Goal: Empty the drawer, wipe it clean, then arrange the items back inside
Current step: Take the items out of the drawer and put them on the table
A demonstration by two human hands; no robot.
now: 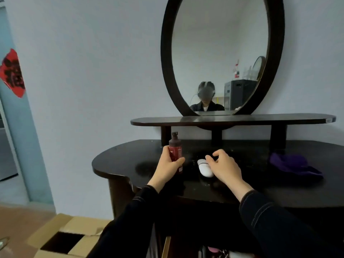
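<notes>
A dark red bottle (175, 146) with a dark cap stands upright on the black dressing table (130, 164), and my left hand (167, 164) grips it round the lower body. A white oval object (203, 168) lies on the tabletop just right of the bottle. My right hand (223, 166) hovers over its right side with fingers loosely curled and holds nothing. A purple cloth (294, 164) lies crumpled at the right of the tabletop. The open drawer (166, 246) shows at the bottom edge, with a pink item (214, 250) and other things inside, mostly hidden by my sleeves.
An oval black-framed mirror (221, 53) stands on a raised shelf (232, 120) at the back of the table. An open cardboard box (68, 237) sits on the floor at the lower left. A doorway with a red paper decoration (13, 73) is at the far left.
</notes>
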